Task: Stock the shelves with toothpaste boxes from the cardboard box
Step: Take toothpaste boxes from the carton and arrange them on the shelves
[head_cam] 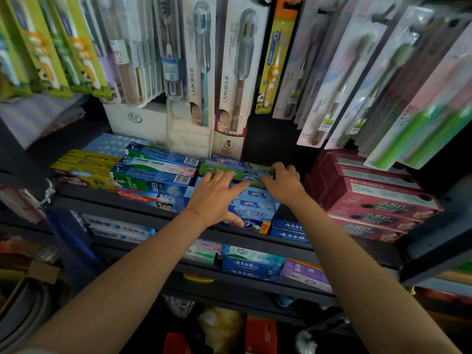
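A green Crest toothpaste box (238, 174) lies on top of a stack of blue Crest boxes (255, 205) in the middle of the upper dark shelf (107, 200). My left hand (217, 198) rests flat with spread straight fingers on the box's left part. My right hand (283, 181) curls its fingers over the box's right end. The cardboard box is out of view.
Darlie and Colgate boxes (153, 180) are stacked left of the Crest pile, yellow boxes (84, 169) further left, red boxes (378, 200) to the right. Toothbrush packs (229, 67) hang above. A lower shelf (255, 279) holds several more toothpaste boxes.
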